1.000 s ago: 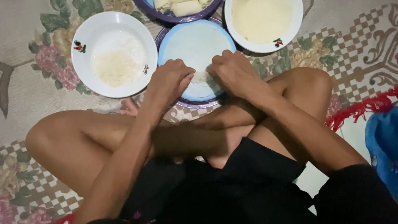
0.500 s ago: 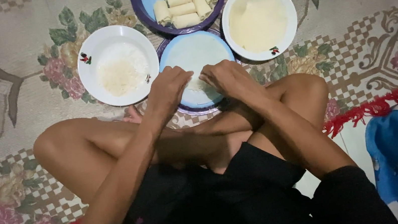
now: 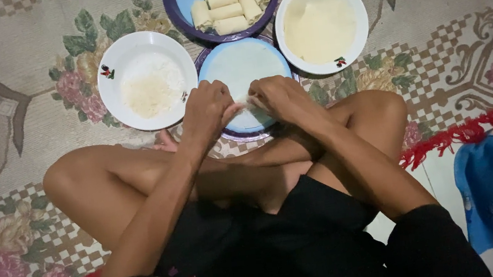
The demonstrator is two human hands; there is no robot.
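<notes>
Over the blue plate (image 3: 243, 63), my left hand (image 3: 208, 108) and right hand (image 3: 279, 98) pinch a thin wrapper (image 3: 244, 103); I judge even, gentle tension prevents tearing.

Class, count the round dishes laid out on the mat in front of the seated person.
4: white bowl left, white bowl right, purple plate of rolls at top, partly cropped, blue plate in the middle.

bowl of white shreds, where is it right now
In the head view the bowl of white shreds sits on the floral mat at upper left, just beyond the left hand and left of the blue plate.
</notes>
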